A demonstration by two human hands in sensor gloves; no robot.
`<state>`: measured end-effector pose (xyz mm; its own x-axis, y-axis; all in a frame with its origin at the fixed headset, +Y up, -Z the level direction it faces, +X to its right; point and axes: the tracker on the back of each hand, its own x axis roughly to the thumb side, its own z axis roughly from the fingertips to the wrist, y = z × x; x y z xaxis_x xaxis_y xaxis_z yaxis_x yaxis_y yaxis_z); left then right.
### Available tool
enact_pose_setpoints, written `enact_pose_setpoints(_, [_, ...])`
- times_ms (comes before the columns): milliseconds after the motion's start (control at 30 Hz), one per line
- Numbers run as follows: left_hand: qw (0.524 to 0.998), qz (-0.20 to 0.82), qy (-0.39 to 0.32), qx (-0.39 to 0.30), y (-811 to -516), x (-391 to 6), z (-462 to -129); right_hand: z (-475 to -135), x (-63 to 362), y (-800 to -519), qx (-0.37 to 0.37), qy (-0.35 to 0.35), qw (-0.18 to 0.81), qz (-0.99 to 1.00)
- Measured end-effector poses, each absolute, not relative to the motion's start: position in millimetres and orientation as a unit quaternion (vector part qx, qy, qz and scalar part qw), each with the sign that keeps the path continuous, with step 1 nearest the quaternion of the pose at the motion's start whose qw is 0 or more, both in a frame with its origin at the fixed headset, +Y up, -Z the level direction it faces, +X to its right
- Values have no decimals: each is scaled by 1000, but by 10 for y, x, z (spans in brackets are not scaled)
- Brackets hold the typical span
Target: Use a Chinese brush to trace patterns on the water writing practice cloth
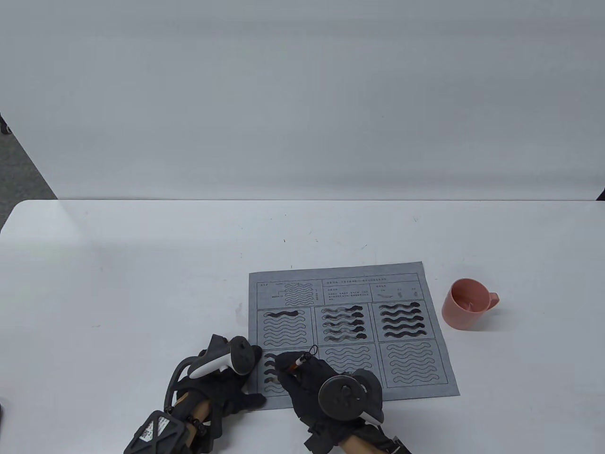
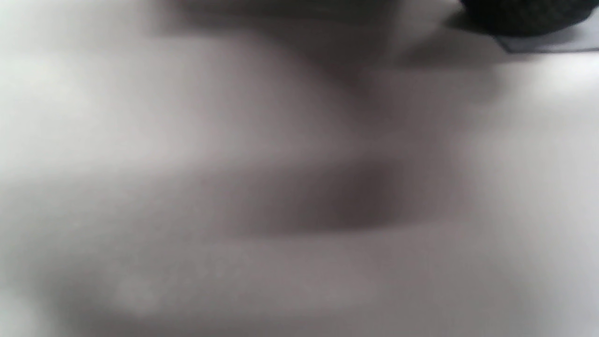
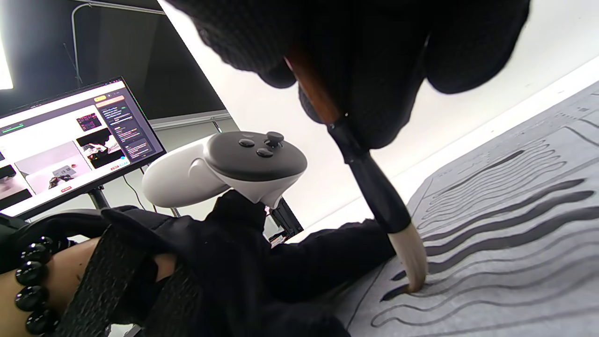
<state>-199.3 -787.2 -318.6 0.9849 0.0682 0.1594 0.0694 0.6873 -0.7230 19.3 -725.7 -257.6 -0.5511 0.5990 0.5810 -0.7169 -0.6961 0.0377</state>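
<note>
The grey water writing practice cloth (image 1: 352, 331) printed with wavy outlines lies flat on the white table (image 1: 142, 283). The right hand (image 1: 307, 383) pinches a brown-handled Chinese brush (image 3: 369, 187), whose pale tip touches a wave in the cloth's near-left cell. The left hand (image 1: 227, 378) rests with straight fingers on the cloth's left edge, just beside the brush. A pink mug (image 1: 468, 302) stands apart, right of the cloth. A lit monitor (image 3: 70, 140) shows behind the left hand.
</note>
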Motion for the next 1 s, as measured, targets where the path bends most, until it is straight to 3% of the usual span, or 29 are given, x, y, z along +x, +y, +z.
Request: enact_pose_setpoints(1000, [914,-2,-86,-396,-7872,-1994,-3182,-2585,245,-7270,283,-99,384,873])
